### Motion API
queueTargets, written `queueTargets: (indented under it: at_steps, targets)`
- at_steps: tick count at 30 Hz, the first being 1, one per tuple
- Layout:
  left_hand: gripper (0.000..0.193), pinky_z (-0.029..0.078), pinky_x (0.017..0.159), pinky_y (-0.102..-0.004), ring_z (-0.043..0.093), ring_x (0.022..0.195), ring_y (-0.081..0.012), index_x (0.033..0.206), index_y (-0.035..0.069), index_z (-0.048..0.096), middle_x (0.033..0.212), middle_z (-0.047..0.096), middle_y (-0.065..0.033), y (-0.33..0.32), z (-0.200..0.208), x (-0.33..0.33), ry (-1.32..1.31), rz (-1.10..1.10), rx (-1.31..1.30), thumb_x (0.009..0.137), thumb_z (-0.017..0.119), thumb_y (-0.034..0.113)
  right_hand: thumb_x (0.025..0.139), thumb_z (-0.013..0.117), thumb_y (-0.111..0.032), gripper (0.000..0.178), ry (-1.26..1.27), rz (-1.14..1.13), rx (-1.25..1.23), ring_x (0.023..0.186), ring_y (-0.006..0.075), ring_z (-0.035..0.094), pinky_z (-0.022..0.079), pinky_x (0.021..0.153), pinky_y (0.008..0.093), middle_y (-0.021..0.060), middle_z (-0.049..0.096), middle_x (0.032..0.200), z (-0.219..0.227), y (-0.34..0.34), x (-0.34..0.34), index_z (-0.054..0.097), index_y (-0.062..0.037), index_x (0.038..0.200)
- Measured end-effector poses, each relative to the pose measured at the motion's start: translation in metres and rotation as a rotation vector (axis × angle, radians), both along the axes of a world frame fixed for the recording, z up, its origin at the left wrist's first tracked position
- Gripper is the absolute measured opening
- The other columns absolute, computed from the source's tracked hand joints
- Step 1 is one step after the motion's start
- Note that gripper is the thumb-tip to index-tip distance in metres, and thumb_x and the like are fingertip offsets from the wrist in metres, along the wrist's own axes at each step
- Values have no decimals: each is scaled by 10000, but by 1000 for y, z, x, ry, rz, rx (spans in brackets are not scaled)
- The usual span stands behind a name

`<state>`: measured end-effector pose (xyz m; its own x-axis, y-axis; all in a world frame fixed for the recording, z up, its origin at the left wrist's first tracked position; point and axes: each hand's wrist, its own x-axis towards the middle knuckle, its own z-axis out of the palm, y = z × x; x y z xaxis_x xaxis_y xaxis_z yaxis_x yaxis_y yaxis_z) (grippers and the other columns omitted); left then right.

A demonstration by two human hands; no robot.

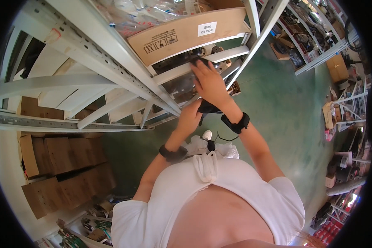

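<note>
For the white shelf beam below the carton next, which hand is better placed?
Probably the right hand: its fingers appear at that beam, over black material; the left hand is nearer the torso.

Head fisheye looks down on both hands (190,117) (211,82), rim rather unclear.

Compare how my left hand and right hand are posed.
The right hand reaches farther forward, to the pale shelf beam; the left hand is nearer the body. The right hand's fingers point forward over dark material; the left hand's fingers are mostly hidden beside black material. Both hands are bare, and each wrist wears a black band.
</note>
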<state>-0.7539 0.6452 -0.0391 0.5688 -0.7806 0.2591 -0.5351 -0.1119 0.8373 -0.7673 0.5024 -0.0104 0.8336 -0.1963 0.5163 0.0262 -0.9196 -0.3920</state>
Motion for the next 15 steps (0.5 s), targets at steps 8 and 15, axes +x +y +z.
queueTargets:
  at_steps: [8, 15]
  targets:
    - [299, 419, 701, -402, 519, 816, -382, 1006, 7, 509, 875, 547, -210, 57, -4, 20, -38, 130, 213, 708, 481, 1, 631, 510, 3, 481, -103, 330, 41, 1055, 319, 469, 324, 974, 413, 197, 514, 1071, -9, 61, 38, 495, -19, 1111]
    - [325, 422, 738, -416, 515, 862, -380, 1052, 21, 510, 929, 560, -197, 81, -5, 9, 18, 208, 226, 728, 487, 32, 693, 503, -15, 407, -34, 185, 36, 1016, 304, 495, 331, 965, 418, 179, 517, 1094, 4, 40, 22, 513, -32, 1100]
